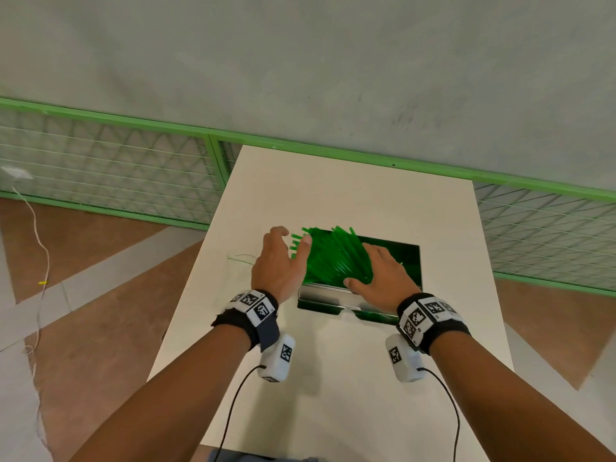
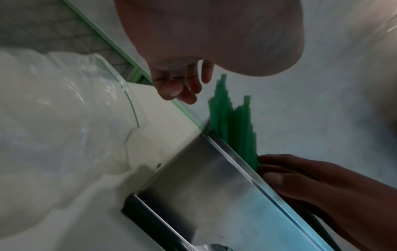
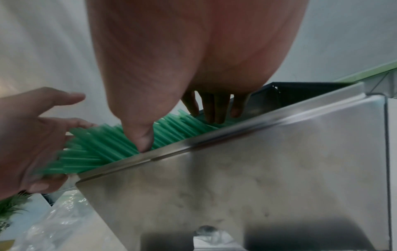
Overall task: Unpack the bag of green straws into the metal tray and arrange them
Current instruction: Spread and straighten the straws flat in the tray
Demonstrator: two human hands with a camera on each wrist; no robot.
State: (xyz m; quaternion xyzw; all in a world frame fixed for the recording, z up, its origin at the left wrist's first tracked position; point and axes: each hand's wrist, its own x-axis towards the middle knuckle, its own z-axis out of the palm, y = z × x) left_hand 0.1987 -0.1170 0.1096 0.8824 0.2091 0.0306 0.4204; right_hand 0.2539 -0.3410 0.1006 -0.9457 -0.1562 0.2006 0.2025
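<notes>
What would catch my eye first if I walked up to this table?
A heap of bright green straws lies askew in a shiny metal tray on the white table, some poking out over the tray's left rim. The left hand presses against those ends, while the right hand rests flat on the pile.

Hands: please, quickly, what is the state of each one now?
Left hand: open, fingers against the overhanging ends of the green straws.
Right hand: open, flat on the straws in the metal tray.
</notes>
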